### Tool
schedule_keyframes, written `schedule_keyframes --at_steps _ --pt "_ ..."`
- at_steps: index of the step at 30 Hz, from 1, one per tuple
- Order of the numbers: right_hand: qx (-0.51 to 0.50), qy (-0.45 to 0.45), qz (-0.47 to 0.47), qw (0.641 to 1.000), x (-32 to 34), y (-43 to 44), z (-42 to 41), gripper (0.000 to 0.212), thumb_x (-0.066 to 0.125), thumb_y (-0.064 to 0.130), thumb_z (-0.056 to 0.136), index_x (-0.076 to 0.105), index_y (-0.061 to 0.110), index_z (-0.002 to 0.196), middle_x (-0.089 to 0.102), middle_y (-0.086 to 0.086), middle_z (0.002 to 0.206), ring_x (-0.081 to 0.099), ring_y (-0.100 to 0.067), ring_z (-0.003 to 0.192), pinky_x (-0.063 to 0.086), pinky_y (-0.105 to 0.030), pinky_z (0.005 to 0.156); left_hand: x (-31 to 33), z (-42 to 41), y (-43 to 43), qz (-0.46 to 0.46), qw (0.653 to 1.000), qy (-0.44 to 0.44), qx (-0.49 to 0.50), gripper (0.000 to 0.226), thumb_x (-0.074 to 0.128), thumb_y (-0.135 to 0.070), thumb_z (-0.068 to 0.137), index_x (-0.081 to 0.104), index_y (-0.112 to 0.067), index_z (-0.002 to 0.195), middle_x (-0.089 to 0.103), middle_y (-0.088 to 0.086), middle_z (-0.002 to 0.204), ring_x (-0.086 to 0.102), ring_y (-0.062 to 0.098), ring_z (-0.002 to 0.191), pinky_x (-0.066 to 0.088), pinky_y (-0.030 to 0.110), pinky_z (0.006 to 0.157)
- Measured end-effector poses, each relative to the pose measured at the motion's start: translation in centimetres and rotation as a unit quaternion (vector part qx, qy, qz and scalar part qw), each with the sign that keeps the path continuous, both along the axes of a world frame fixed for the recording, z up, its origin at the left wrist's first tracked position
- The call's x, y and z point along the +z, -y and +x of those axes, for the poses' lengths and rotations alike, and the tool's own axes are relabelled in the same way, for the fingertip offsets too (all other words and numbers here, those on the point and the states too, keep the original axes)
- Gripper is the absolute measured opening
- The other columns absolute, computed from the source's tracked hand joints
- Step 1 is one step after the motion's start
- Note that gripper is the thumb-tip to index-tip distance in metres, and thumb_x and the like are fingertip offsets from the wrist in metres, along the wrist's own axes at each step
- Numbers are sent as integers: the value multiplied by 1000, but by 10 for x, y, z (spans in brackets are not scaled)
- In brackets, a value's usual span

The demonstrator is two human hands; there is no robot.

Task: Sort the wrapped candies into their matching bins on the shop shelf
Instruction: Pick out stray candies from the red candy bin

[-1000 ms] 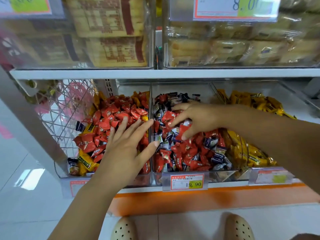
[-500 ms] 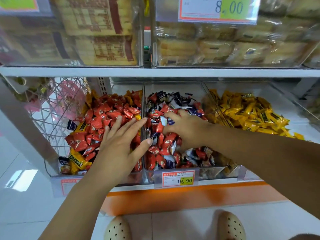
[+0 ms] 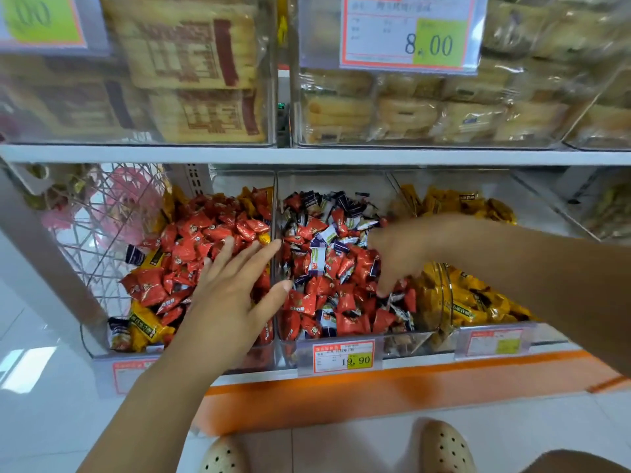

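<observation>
Three clear plastic bins sit side by side on the lower shelf. The left bin [image 3: 263, 351] holds mostly red wrapped candies [image 3: 205, 240], with a few yellow wrapped candies [image 3: 146, 322] and a dark-wrapped one [image 3: 135, 254] along its left edge. The middle bin [image 3: 404, 343] holds a mix of red and navy-and-white wrapped candies [image 3: 327, 268], and the right bin [image 3: 549, 332] holds yellow packets [image 3: 478, 302]. The left hand [image 3: 232, 291] lies flat over the near right part of the left bin, its fingers straight and spread, the thumb reaching across the clear divider [image 3: 275, 213] toward the middle bin. The right hand [image 3: 399, 257] is over the right side of the middle bin with its fingers pointing down into the mixed pile. It is blurred, so I cannot tell whether it grips a candy. A white and orange price tag reading 19.90 [image 3: 343, 358] hangs on the front of the middle bin, above an orange strip [image 3: 341, 394] along the shelf base. A white wire rack [image 3: 102, 233] stands to the left of the bins. Above the white shelf board [image 3: 307, 155], clear boxes hold yellow-brown printed packets [image 3: 191, 63] on the left and wrapped pastries [image 3: 409, 110] on the right, behind a tag reading 8.00 [image 3: 409, 35]. Two beige perforated shoes [image 3: 447, 448] show at the near edge on the pale floor.
</observation>
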State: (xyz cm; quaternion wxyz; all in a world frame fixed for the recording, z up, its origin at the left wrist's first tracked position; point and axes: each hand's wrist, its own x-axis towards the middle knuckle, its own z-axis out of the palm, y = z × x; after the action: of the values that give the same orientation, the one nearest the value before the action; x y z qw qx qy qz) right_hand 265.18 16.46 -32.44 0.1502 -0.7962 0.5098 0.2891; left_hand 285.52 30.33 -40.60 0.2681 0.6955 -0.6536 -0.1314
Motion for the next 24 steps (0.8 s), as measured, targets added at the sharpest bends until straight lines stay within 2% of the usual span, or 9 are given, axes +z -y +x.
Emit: schedule_keyframes --at_steps 3,6,8,11,13,15,18,21,24 --pt "-46 9 -10 999 -40 -13 6 109 83 36 70 9 20 148 21 -18 147 60 -28 97 56 -36 81 1 -1 -1 10 1000 -3 0 60 18 -79 73 13 -67 132 18 -20 156 -12 0 144 -7 37 118" --pt "-89 146 -39 984 -60 -14 1 107 83 21 70 11 29 149 1 -16 153 51 -35 118 52 -34 88 3 -1 0 20 1000 -1 1 59 16 -80 72 11 -69 130 15 -21 156 -14 -1 143 -10 34 116" --pt "-84 231 -19 969 -58 -15 -3 100 80 15 73 17 29 150 6 -9 155 47 -28 122 49 -26 82 3 -1 0 18 1000 -2 -1 57 16 -80 72 12 -70 128 15 -21 156 -15 -2 141 -10 34 115" --pt "-59 316 -13 947 -37 -19 -9 74 77 10 77 42 33 138 24 0 152 52 -16 108 48 -20 74 6 -2 0 15 1000 -4 3 56 23 -79 75 14 -68 129 15 -20 156 -14 -2 141 -9 35 118" --pt "-59 311 -14 948 -20 -17 -15 65 76 10 80 49 34 133 33 2 152 58 -20 107 50 -29 84 7 -4 -1 16 1000 -2 8 60 27 -73 79 16 -61 136 15 -19 157 -13 1 143 -6 38 119" --pt "-67 283 -29 956 -11 -14 -21 59 69 10 86 48 35 135 40 -1 148 61 -20 97 51 -35 85 7 -6 -3 16 1000 -4 11 64 27 -70 80 17 -56 141 15 -18 157 -11 3 144 -5 39 120" --pt "-42 313 -123 941 -15 -22 -19 41 55 15 96 53 34 131 43 -1 147 60 -18 107 51 -31 88 10 -7 -4 17 1000 -15 11 65 32 -74 84 19 -51 144 14 -17 157 -9 3 145 -5 38 120" --pt "-5 398 -111 911 -34 -41 -6 40 56 37 94 49 39 133 42 7 147 43 -8 124 35 -24 98 14 -8 -5 21 999 -23 8 67 32 -67 82 20 -49 145 13 -16 158 -9 4 145 0 40 120" --pt "60 271 -97 956 -59 -53 3 61 59 57 84 33 55 139 20 9 156 11 -18 143 13 -44 115 15 -10 -5 17 999 -30 7 66 33 -64 82 20 -48 145 13 -16 158 -10 -1 142 1 39 120"
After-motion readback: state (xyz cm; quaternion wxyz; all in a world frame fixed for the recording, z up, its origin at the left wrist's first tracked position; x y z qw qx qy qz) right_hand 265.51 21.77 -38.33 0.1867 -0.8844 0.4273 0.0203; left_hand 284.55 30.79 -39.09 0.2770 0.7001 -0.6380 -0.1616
